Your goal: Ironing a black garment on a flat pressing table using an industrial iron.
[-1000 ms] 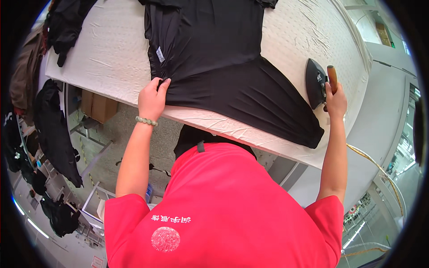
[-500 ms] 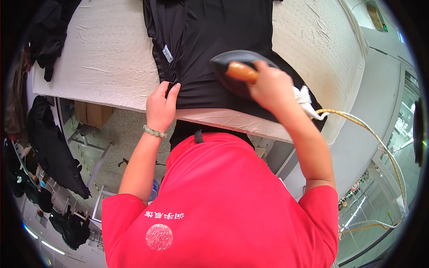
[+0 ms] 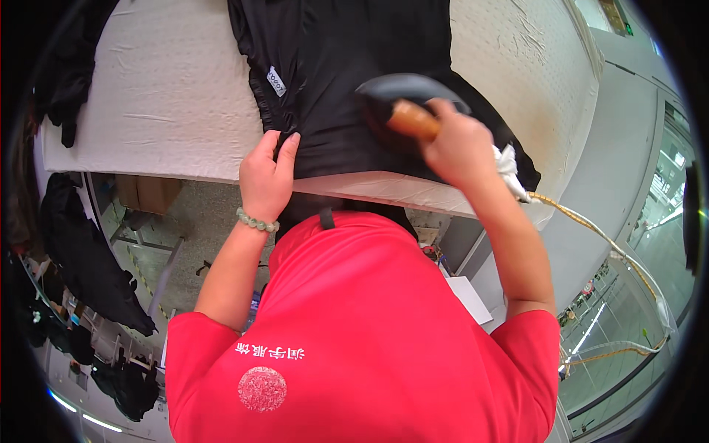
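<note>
Nearest to me, at six o'clock, my red shirt [image 3: 399,317] is filling the view. At ten o'clock my left hand [image 3: 267,176], with a beaded bracelet [image 3: 256,221], is pinching the near edge of the black garment [image 3: 362,44] between thumb and fingers. Toward two o'clock my right hand [image 3: 461,148] is gripping the brown handle [image 3: 413,120] of the iron [image 3: 402,85]; blur is hiding whether its sole is touching the cloth. The garment is lying at twelve o'clock on the pale table [image 3: 177,125], its white label [image 3: 276,81] showing at eleven. Farther, at nine o'clock, dark clothes [image 3: 88,255] are hanging.
</note>
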Demonstrator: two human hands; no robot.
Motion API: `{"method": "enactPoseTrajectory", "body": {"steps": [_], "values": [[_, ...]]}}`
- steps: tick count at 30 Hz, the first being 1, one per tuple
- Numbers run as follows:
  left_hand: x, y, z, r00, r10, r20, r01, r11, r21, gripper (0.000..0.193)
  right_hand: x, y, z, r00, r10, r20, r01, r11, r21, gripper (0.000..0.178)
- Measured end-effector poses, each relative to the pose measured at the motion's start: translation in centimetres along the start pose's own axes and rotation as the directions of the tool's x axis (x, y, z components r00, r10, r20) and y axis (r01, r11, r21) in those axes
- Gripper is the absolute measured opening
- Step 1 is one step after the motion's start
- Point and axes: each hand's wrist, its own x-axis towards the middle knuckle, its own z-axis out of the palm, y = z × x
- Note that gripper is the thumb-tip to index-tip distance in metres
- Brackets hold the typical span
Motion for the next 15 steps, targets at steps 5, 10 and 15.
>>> {"method": "enactPoseTrajectory", "body": {"steps": [5,10,15], "values": [[0.1,0.4,0.1,1.0,0.016,-0.007,-0.016,1.0,-0.017,0.028,-4.2,-0.7,1.7,0.872,-0.266,0.41,0.282,0.959,0.022,0.06],[-0.2,0.6,-0.3,1.0,-0.003,-0.01,0.002,0.996,-0.087,0.027,-3.4,3.7,-0.2,0.994,0.054,0.095,-0.051,0.998,-0.039,0.06],[-0.5,0.5,-0.4,1.0,-0.009,-0.003,0.008,0.993,-0.115,0.026,1.5,2.8,-1.6,0.944,0.291,-0.156,-0.276,0.955,0.107,0.049]]}}
